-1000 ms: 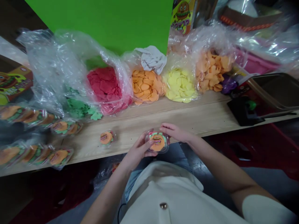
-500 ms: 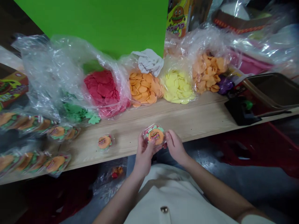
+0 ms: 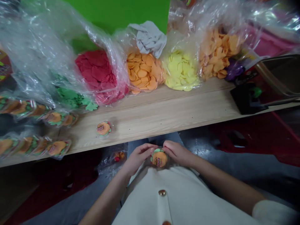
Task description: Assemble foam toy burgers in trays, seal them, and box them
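Note:
Close to my body, just off the table's front edge, I hold a toy burger in a clear plastic pack (image 3: 159,158). It has an orange bun with a printed label and green leaf-like edges. My left hand (image 3: 140,155) pinches the pack's upper left side. At the upper right side my right hand (image 3: 175,151) grips it with thumb and fingers. A second packed burger (image 3: 103,128) lies alone on the wooden table (image 3: 150,115). Several more packed burgers (image 3: 56,148) stand in two rows at the far left.
Along the back lie plastic bags of red pieces (image 3: 98,73), orange pieces (image 3: 142,72), yellow pieces (image 3: 180,72) and green pieces (image 3: 70,97). A grey cloth (image 3: 150,37) rests above the orange ones. A black tool (image 3: 248,97) and a tray (image 3: 281,75) are at right.
Both hands have drawn the packed burger from over the table toward my body, and both now hold its upper edge. The camera has tilted downward.

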`<act>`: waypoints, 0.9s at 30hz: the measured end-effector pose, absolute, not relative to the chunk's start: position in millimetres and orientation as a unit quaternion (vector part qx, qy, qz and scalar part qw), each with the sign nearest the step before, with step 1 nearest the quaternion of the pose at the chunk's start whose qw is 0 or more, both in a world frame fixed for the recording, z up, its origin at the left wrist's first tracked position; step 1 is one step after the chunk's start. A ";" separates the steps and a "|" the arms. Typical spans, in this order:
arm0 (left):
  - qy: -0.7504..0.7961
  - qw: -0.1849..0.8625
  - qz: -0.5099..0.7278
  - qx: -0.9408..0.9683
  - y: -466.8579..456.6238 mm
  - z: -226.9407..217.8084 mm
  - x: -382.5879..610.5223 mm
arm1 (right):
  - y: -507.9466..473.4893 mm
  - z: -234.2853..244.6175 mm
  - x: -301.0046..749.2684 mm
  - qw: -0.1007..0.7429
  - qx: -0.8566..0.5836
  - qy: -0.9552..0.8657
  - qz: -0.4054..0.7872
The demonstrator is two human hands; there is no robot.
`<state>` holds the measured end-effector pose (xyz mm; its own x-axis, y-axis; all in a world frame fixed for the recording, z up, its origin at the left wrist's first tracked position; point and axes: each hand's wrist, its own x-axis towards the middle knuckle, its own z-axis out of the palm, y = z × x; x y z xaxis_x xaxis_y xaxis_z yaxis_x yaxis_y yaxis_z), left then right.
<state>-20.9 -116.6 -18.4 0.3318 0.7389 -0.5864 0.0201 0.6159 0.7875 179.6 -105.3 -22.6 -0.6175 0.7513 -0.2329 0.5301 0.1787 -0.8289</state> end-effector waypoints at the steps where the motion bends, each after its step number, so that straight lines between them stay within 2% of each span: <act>1: 0.524 0.720 0.243 0.385 -117.2 -18.6 -23.8 | -109.7 -22.4 180.1 0.115 -0.436 -0.756 0.476; 9: 0.586 0.634 0.219 0.455 -122.7 -14.7 -31.8 | -133.8 -24.9 177.5 0.139 -0.450 -0.752 0.461; 14: 0.596 0.622 0.206 0.465 -127.4 -13.6 -36.9 | -126.4 -33.0 171.7 0.184 -0.434 -0.719 0.510; 21: 0.446 0.636 0.131 0.616 -94.0 7.4 -49.9 | -99.4 -21.0 162.8 0.153 -0.340 -0.756 0.538; 24: 0.459 0.673 0.116 0.568 -88.8 2.2 -44.3 | -102.4 -25.9 157.9 0.141 -0.380 -0.746 0.528; 27: 0.518 0.679 0.169 0.492 -98.7 -11.9 -41.3 | -113.6 -34.6 158.0 0.117 -0.425 -0.729 0.524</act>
<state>-41.3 -98.7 -11.9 0.4067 0.7393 -0.5367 0.2802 0.4582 0.8435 158.0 -113.6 -34.6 -0.6121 0.7416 -0.2745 0.4961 0.0898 -0.8636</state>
